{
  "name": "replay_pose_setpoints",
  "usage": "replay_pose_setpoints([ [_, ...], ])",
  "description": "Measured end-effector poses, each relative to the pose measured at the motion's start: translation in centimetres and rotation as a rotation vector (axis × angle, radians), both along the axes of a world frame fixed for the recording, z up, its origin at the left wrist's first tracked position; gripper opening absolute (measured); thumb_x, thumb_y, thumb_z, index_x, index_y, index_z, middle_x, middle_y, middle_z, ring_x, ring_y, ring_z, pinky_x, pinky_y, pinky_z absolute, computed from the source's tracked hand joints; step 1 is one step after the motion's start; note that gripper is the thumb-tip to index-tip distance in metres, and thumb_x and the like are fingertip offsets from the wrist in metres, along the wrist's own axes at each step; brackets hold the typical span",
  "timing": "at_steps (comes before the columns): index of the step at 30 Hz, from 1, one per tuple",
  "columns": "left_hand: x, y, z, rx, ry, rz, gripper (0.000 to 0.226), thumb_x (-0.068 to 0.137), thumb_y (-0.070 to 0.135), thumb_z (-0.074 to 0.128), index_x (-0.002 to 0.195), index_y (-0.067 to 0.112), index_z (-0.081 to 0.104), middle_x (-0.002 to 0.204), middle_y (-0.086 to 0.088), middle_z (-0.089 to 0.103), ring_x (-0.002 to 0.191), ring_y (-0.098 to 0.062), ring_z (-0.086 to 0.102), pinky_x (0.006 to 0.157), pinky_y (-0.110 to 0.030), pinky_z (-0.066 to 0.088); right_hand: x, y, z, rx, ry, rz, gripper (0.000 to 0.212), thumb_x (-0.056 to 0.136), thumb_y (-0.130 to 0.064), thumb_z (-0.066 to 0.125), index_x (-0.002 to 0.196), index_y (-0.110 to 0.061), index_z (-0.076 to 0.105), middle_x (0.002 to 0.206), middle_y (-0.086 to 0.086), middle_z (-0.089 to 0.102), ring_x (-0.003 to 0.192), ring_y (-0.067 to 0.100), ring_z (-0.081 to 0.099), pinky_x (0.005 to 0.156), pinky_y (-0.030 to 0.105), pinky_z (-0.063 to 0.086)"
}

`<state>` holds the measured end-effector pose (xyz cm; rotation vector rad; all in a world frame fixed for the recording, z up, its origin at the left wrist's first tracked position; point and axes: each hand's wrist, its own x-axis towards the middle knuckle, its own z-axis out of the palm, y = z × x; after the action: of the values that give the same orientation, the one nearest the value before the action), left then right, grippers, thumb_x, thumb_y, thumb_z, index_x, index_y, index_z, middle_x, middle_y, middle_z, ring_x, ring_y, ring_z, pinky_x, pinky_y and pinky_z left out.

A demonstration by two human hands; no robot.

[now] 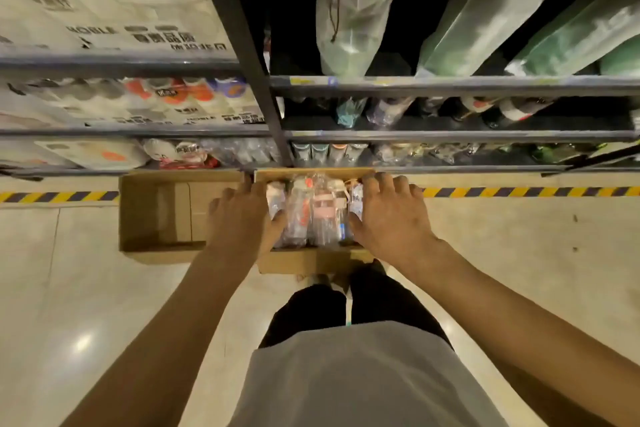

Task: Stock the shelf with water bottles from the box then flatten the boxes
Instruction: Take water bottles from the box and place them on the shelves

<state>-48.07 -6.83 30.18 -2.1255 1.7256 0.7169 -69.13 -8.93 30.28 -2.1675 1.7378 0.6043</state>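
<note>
1. The film-wrapped bottles (pixel 313 215) were packed tightly in the box (pixel 311 262) on the floor (pixel 519 253), against the foot of the shelf (pixel 450 85).
2. The left hand (pixel 242 218) and right hand (pixel 389 218) were placed over the box's side walls, thumbs against the outer bottles. Whether anything was clasped could not be told.
3. Slick film could let a loosely pinched bottle slip; tight packing could drag neighbours out.
4. An empty box (pixel 159 215) stood just beside on the left. Open floor was available to the right.
</note>
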Motion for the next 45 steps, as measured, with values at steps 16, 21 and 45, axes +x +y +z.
replay_pose_setpoints([
  [16,2.4,2.2,-38.1,0.283,0.092,0.254,0.059,0.098,0.054,0.060,0.144,0.021,0.044,0.143,-0.008,0.057,0.134,-0.035,0.052,0.106,-0.051,0.048,4.0,0.2,-35.5,0.400,-0.101,-0.145,0.063,0.099,-0.053,0.051,0.144,-0.011,0.041,0.142,0.017,0.051,0.130,0.037,0.050,0.107,0.050,0.045],
  [21,4.0,0.7,-48.6,0.237,0.085,0.398,0.088,0.096,0.051,0.064,0.162,0.017,0.016,0.165,-0.013,0.028,0.152,-0.040,0.026,0.118,-0.053,0.034,6.0,-0.3,-46.4,0.456,-0.135,-0.347,0.077,0.097,-0.056,0.058,0.151,-0.010,0.029,0.150,0.019,0.042,0.137,0.040,0.042,0.111,0.053,0.042],
  [45,4.1,0.1,-58.6,0.053,0.357,0.930,0.096,0.069,0.047,0.088,0.142,0.022,0.031,0.131,-0.003,0.055,0.126,-0.032,0.056,0.109,-0.057,0.044,2.7,0.1,-58.4,0.304,-0.520,-0.880,0.088,0.071,-0.040,0.088,0.141,-0.019,0.038,0.124,0.006,0.058,0.109,0.027,0.062,0.091,0.039,0.057],
])
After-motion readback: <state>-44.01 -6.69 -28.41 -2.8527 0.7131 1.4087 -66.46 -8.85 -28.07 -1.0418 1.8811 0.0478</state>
